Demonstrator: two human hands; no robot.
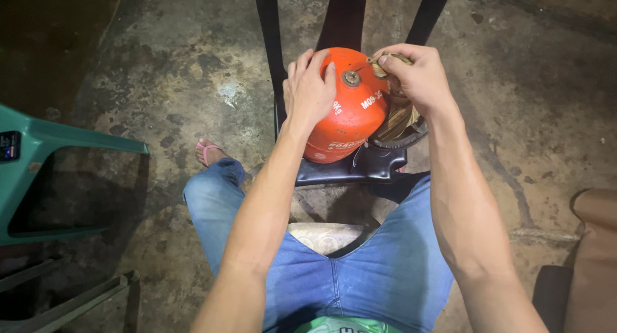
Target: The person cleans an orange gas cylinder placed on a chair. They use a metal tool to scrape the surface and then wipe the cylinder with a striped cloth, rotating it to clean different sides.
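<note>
A rough, stained concrete floor (180, 69) spreads under a seated person in blue jeans (360, 269), with a green plastic chair (58, 153) at the left edge. Nearest the camera, two bare forearms reach forward over the knees. The left hand (310, 92) lies open and flat, fingers spread against the side of a small orange gas cylinder (350, 111), steadying it. The right hand (414, 76) is closed, pinching a bundle of tan fibrous strands (398, 117) against the cylinder's top right. The cylinder is round and glossy, with a brass valve (351, 78) on top, and rests tilted on a dark stool seat (360, 166). Behind it rise black chair legs (270, 44).
</note>
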